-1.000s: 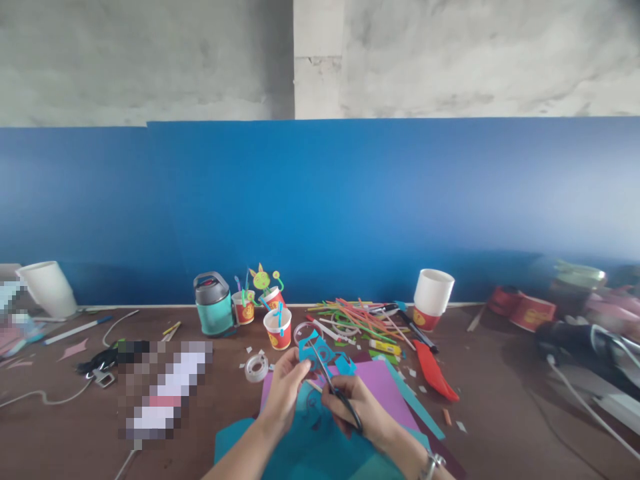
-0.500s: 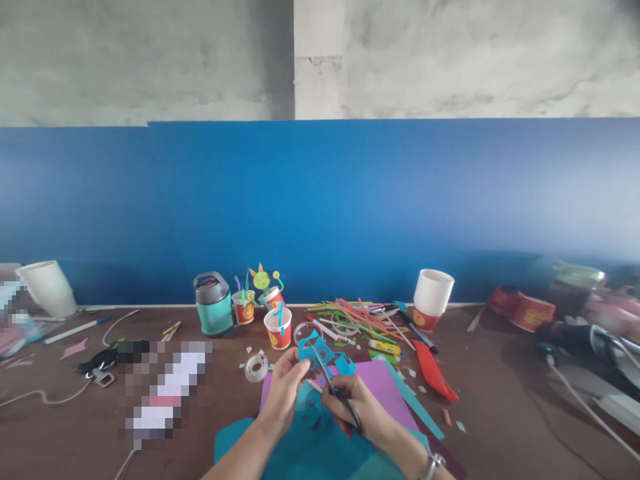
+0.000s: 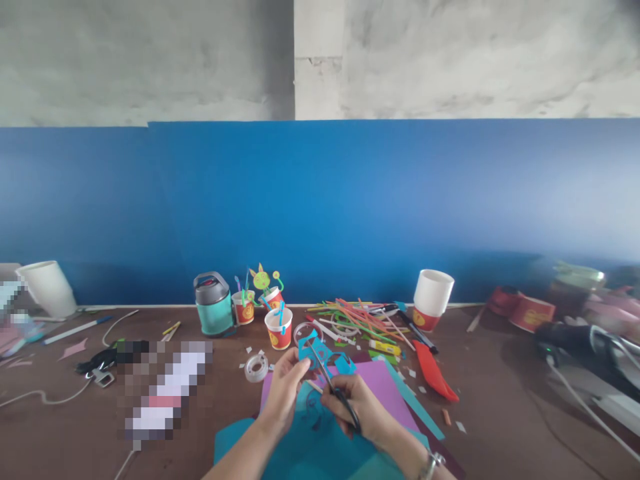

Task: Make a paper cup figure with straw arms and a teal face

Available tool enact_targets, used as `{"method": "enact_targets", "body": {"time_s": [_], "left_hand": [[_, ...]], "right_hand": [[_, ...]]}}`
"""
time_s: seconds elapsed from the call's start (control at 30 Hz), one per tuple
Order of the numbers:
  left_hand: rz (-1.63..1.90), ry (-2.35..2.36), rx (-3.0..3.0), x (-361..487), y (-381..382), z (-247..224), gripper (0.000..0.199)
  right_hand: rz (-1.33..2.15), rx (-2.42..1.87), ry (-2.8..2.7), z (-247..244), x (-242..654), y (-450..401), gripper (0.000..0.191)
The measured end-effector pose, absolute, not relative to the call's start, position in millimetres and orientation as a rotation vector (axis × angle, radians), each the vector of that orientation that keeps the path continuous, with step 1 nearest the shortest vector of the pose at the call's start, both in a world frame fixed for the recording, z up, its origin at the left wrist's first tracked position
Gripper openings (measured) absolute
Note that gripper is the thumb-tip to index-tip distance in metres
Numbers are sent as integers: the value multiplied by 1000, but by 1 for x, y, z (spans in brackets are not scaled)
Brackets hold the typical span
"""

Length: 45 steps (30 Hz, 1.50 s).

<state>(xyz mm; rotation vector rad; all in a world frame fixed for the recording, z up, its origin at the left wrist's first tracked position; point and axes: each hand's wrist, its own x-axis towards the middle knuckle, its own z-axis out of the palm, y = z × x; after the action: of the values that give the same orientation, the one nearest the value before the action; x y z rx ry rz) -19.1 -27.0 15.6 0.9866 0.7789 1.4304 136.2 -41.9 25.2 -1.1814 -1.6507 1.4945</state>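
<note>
Between thumb and fingers my left hand (image 3: 286, 385) pinches a piece of blue paper (image 3: 308, 351) that has dark drawn lines on it. My right hand (image 3: 361, 407) is wrapped round the dark handles of a pair of scissors (image 3: 345, 400), whose blades lie across the blue paper and point up and left. Beneath both hands is a larger blue sheet (image 3: 280, 453) with a dark drawing, lying over purple paper (image 3: 387, 387). A clear roll of tape (image 3: 257, 367) rests left of my left hand.
Decorated red paper cups (image 3: 279, 330) and a teal flask (image 3: 215, 307) stand behind my hands. Coloured straws or strips (image 3: 360, 317), a yellow glue stick (image 3: 385, 347) and a red strip (image 3: 434, 373) lie to the right. White stacked cups (image 3: 433, 293) stand farther back.
The scissors have shifted very slightly on the blue paper, their blades a little closer together. Both hands stay in nearly the same place.
</note>
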Motion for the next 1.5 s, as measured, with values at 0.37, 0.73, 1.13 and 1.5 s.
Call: {"method": "enact_targets", "body": {"time_s": [0.37,0.73,1.13,1.5], "left_hand": [[1325,862,1087,-17,-32,24,24],[1292,960,1113,-11,-34,20,27],[1415,841,910,-14,-27,17,31],[1309,913,1018,-13,-32,20,34]], "right_hand": [[1423,-1110,-1365,14,138,-33,54],[1395,-1070,-1259,19,138,-31,48],[1482,-1107,-1564,17,128,-40,39],[1490,-1078,-1548,18,129,-41,46]]}}
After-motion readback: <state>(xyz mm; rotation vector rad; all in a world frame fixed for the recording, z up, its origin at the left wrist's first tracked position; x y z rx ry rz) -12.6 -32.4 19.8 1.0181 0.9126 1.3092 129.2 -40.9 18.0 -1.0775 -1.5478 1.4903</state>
